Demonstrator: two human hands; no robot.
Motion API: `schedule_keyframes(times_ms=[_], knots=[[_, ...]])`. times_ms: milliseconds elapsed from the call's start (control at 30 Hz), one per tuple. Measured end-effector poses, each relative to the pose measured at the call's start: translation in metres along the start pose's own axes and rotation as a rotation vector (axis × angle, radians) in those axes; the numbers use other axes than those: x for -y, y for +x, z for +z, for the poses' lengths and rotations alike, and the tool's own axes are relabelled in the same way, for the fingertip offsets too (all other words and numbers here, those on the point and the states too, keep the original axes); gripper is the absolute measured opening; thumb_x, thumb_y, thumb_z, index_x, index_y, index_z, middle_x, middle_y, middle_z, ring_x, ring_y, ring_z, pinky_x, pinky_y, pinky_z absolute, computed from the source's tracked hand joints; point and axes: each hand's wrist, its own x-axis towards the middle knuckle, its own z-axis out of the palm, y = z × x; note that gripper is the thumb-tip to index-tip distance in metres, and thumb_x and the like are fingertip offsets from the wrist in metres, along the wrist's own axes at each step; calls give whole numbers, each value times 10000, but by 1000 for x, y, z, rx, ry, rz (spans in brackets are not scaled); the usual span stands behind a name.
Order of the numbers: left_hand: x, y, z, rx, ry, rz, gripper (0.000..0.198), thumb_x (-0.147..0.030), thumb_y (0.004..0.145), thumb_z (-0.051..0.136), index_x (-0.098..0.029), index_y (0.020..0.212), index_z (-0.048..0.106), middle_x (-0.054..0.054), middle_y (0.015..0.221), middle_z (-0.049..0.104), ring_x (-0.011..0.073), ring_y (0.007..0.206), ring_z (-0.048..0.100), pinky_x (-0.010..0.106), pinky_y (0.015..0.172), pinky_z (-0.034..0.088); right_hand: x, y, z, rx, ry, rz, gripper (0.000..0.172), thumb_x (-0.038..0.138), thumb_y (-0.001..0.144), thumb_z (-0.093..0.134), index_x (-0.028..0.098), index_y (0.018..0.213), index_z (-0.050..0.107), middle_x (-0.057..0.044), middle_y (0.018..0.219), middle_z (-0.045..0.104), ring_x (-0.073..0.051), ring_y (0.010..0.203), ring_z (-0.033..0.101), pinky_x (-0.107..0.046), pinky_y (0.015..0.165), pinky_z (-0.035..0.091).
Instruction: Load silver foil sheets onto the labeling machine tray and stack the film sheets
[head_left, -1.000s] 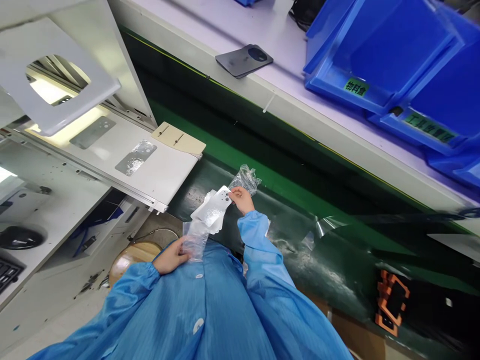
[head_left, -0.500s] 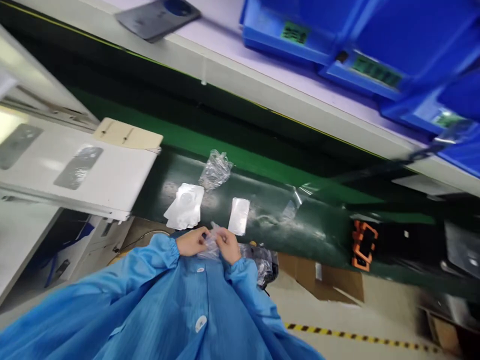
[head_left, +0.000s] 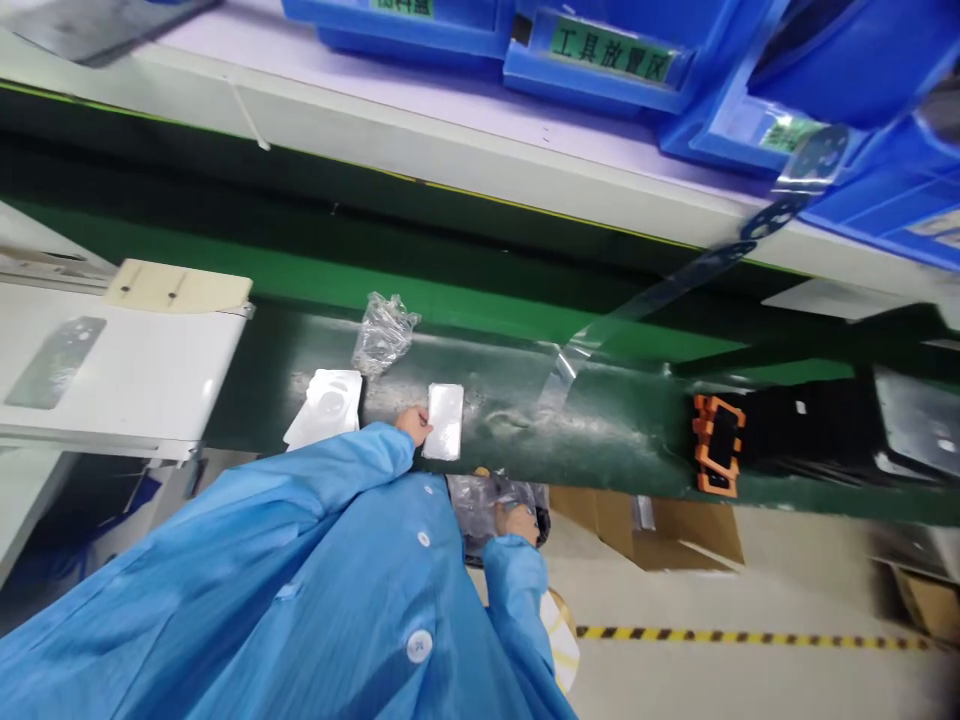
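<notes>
My left hand is mostly hidden by its blue sleeve, and its fingertips reach the left edge of a white rectangular piece lying on the dark green belt. To the left of that hand lies a white wrapped sheet, and a crumpled clear plastic bag sits beyond it. My right hand is low and to the right, on or just beside a heap of clear plastic bags. Its fingers are partly hidden.
A white panel with a beige card and grey plate juts in at the left. Blue bins with green labels stand along the upper shelf. An orange-and-black frame sits at the belt's right. Cardboard and yellow-black floor tape lie below.
My hands have parted: the left moved onto the white piece, the right down to the bag heap. The small bag held between them no longer shows. The view has swung, shifting the scene left.
</notes>
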Motion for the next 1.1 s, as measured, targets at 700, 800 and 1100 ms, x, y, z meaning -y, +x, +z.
schedule_keyframes(times_ms=[700,800,1100], knots=[[91,-99,-98,23,-596,-55,305,-441,762,640,-180,911,583,53,813,706,193,729,685,337,701,571,125,63,29,91,369,-329,273,367,593,708,182,726,557,-58,754,700,-226,746,645,-308,707,483],[49,-53,-63,18,-458,-30,185,-319,760,705,-184,836,604,60,834,703,222,835,681,331,773,539,126,60,34,105,461,-328,284,331,553,733,177,714,557,-51,742,707,-213,737,648,-304,703,497],[7,-10,-7,-33,-145,-35,368,-128,712,781,-165,997,551,108,1028,682,277,1066,623,337,913,432,95,45,40,114,854,-198,341,379,555,751,172,742,554,-71,728,716,-211,694,664,-316,632,542]])
